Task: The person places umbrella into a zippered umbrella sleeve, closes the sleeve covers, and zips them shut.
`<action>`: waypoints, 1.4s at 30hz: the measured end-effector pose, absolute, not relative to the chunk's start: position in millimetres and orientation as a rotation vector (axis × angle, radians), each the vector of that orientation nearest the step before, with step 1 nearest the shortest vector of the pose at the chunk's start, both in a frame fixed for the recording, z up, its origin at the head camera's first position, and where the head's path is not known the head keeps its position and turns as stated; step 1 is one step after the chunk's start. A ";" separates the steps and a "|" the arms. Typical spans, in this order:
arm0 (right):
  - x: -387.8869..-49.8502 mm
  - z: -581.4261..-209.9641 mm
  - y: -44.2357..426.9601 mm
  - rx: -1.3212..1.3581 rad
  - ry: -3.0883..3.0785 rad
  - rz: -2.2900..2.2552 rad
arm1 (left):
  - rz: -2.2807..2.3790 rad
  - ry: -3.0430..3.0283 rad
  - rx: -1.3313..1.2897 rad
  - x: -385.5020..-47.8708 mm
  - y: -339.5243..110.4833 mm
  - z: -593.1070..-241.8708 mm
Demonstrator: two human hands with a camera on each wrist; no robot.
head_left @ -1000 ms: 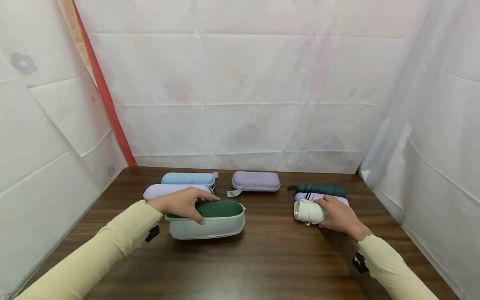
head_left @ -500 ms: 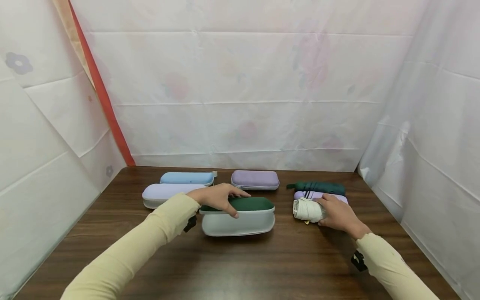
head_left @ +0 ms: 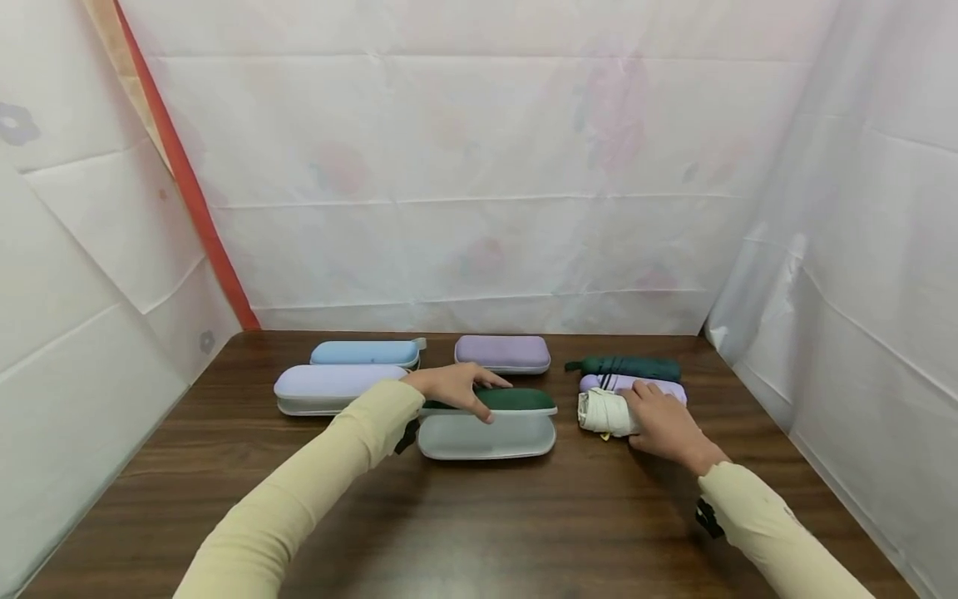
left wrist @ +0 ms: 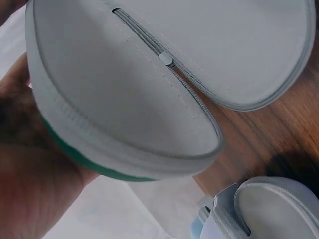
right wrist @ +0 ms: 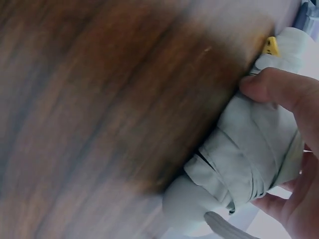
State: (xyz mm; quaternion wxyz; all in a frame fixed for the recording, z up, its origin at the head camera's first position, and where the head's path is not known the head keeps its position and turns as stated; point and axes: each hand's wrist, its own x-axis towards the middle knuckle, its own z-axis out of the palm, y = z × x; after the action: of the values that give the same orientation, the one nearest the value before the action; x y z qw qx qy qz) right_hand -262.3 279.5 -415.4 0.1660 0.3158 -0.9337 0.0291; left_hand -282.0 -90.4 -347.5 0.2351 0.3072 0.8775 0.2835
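My left hand [head_left: 456,388] grips a green case [head_left: 516,399] from above, thumb toward me and fingers over the far side. In the left wrist view the case's two pale grey halves [left wrist: 114,84] gape apart, with the zipper [left wrist: 167,59] running between them. Over on the right, my right hand [head_left: 666,424] holds a rolled off-white folding umbrella [head_left: 604,413] that lies on the table. The right wrist view shows thumb and fingers around the umbrella's wrapped cloth [right wrist: 249,144]. Just behind it lie a lilac umbrella [head_left: 636,386] and a dark green umbrella [head_left: 636,367].
A lavender case [head_left: 329,383] and a light blue case [head_left: 367,353] stand at the back left of the brown table [head_left: 479,524]. One purple case [head_left: 501,353] sits at the back centre. White sheets [head_left: 464,166] enclose the table's back and sides.
My left hand has moved the green case rightward, away from the lavender case and nearer the umbrellas. The right hand keeps its hold on the off-white umbrella. The head view has shifted slightly.
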 end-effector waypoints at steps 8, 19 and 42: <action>-266.2 -422.4 284.5 0.863 -2.672 0.041 | 0.766 2.402 0.828 -284.3 -87.9 -348.5; -262.0 -423.7 291.2 0.877 -2.601 0.015 | 0.762 2.413 0.828 -284.3 -87.9 -348.1; -232.2 -396.1 258.2 1.020 -2.436 0.106 | 0.757 2.405 0.794 -286.1 -86.2 -355.0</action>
State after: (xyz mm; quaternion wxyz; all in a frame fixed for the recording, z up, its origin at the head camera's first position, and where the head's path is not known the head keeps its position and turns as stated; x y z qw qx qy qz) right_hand -232.2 258.2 -396.1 0.2467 0.3742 -0.8931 0.0390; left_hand -286.1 -86.2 -355.0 0.2467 0.2910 0.8817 0.2775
